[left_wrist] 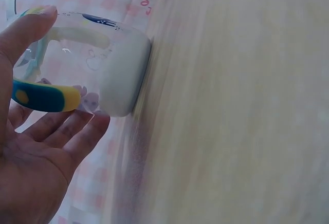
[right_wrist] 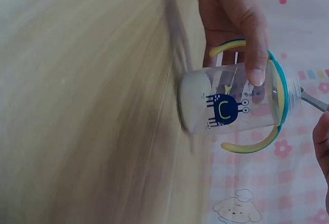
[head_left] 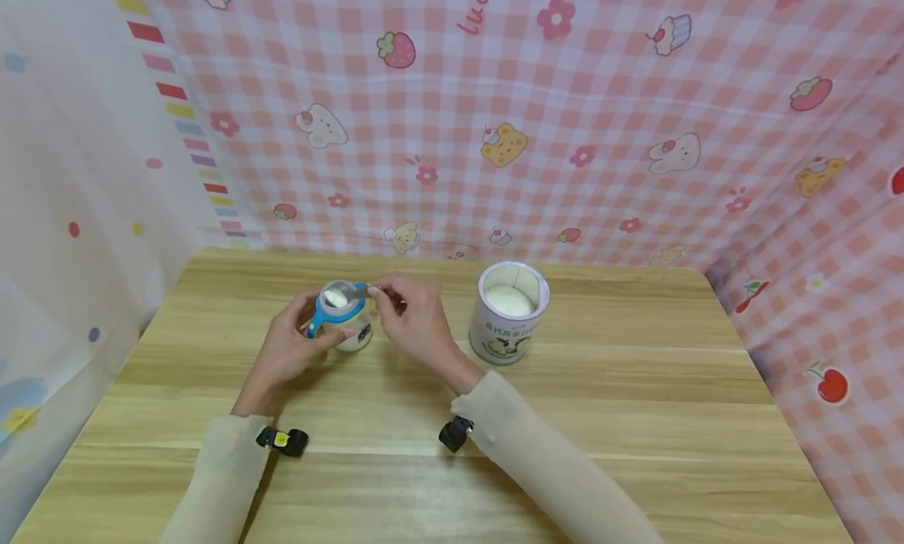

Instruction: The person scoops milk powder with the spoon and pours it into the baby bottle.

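A clear baby bottle [head_left: 359, 334] with blue-and-yellow handles and a dark cartoon crab [right_wrist: 224, 109] stands upright on the table. My left hand [head_left: 293, 337] grips its side, thumb at the front and fingers behind. Between thumb and fingertips, my right hand [head_left: 417, 315] pinches the grey handle of a scoop [right_wrist: 312, 99]. White powder [head_left: 336, 298] shows at the bottle's uncapped mouth, where the scoop's head reaches in. The bottom of the bottle looks whitish in both wrist views. To the right of my right hand stands an open milk powder can [head_left: 503, 338].
White powder [head_left: 510, 301] fills part of the can. The wooden table [head_left: 636, 403] ends at a pink checked curtain [head_left: 452, 136] behind, with more cloth hanging at both sides.
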Demonstrator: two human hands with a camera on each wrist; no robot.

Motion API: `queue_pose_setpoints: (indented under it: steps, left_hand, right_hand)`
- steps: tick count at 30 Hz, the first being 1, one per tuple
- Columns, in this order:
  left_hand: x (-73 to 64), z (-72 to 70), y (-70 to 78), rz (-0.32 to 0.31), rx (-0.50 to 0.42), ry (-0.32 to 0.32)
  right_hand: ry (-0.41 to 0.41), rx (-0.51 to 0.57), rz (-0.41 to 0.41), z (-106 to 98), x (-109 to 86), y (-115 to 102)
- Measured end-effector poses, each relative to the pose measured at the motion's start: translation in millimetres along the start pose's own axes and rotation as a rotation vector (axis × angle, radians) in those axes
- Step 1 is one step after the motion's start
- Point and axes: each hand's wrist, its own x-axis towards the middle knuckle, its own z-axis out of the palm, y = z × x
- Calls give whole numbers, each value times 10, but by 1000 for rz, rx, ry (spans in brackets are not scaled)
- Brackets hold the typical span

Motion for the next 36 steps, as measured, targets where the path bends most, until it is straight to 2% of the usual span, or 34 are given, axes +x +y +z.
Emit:
queue_pose_setpoints:
  steps: [6,18,24,29,36]
  left_hand:
    - [2,-10,14,8,13,-5]
    - [4,-18,-2,-17,12,-9]
    - [5,-13,7,-35,12,-16]
    - [3,-23,2,-25,19,-19]
    - [14,-21,14,-15,23,-20]
  right_hand:
    - [-28,-126,-186,-35,-25,-9]
    - [-95,-367,-447,-83,-56,-36]
    - [-137,-502,-518,-99,-75,-58]
    - [-169,-578,-552,-105,-89,-71]
    - [-172,-626,-591,-113,-120,-84]
